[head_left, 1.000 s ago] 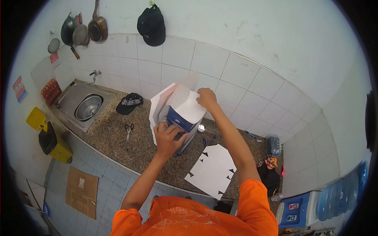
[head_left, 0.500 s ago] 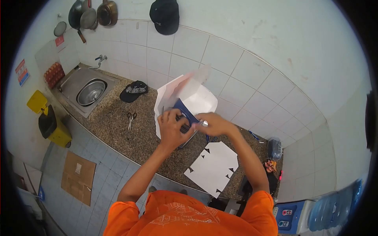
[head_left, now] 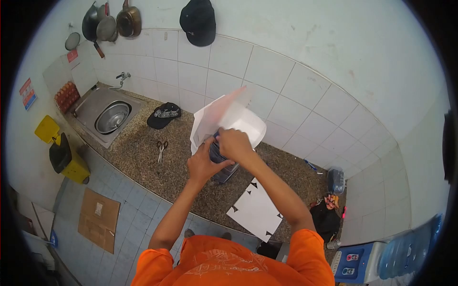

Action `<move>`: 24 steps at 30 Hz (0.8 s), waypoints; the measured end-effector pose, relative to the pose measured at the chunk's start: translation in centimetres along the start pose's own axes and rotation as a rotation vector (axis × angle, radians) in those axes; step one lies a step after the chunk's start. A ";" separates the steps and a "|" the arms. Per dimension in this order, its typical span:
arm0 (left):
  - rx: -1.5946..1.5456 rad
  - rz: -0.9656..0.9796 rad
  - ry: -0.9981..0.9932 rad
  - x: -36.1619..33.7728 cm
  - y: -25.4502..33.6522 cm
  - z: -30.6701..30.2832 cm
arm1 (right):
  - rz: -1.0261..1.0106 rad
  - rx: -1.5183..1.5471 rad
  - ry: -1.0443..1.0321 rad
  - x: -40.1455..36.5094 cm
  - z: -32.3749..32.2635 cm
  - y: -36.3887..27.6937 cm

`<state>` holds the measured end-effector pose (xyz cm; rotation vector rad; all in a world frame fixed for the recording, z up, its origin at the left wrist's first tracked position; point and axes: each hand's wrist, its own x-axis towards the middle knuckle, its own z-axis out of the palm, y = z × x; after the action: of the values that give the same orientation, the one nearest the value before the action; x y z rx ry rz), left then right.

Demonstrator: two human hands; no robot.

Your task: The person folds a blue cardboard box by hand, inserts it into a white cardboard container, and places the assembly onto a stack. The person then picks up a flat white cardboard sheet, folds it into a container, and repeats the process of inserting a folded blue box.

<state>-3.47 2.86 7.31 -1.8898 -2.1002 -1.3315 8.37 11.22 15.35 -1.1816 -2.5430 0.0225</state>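
A dark, flat-sided packet with a shiny, striped-looking surface stands on the counter in front of me. My left hand grips its near left side, thumb stretched across the front and fingers up along the edge. Over its top my right hand is closed, knuckles up, around a blue part of it that is mostly hidden. Just behind both hands, a white plastic tub leans near the wall. Translucent pinkish and white sheets stand upright against the tub.
Scissors and a black cap lie on the granite counter to the left, beside a steel sink. Right of my hands is a white cut sheet with black notches. A blue pen and a clear container sit farther right.
My right hand has crossed left over the packet's top, turning knuckles up. The blue flap seen between my hands is now mostly covered. My left hand has shifted slightly down, its fingers less curled.
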 end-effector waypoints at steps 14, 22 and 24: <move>-0.023 0.410 0.178 -1.8 4.1 0.3 | 0.190 0.050 0.219 4.5 -2.3 7.5; -0.046 0.512 0.119 -2.4 1.3 4.3 | 0.456 0.226 -0.077 7.4 2.7 14.2; -0.048 0.499 0.113 -2.3 1.9 4.1 | 0.416 0.244 -0.072 7.8 3.5 14.7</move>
<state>0.78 3.23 4.50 -2.1046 -1.4194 -1.3304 13.51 27.11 12.13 -1.6010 -2.2247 0.4667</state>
